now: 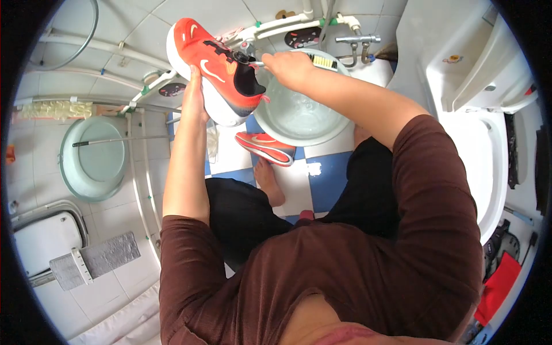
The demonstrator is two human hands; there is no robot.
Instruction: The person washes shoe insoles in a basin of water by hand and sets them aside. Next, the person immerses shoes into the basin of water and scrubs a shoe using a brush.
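Observation:
An orange-red shoe (221,69) with a white sole and black collar is raised at the upper left of the basin, and my left hand (196,95) grips its sole side. My right hand (290,69) is closed round a brush (324,61) with yellow and black bristles, close to the shoe's heel opening. Below the brush sits a pale basin (302,135) with clear water in it. A second orange-red shoe (265,148) rests on the blue and white floor beside the basin, near my bare foot.
A metal tap (357,39) and white pipes (287,22) run along the wall past the basin. A white sink (486,172) is at the right. On the left wall hang a green basin (95,161) and a grey roll (106,260).

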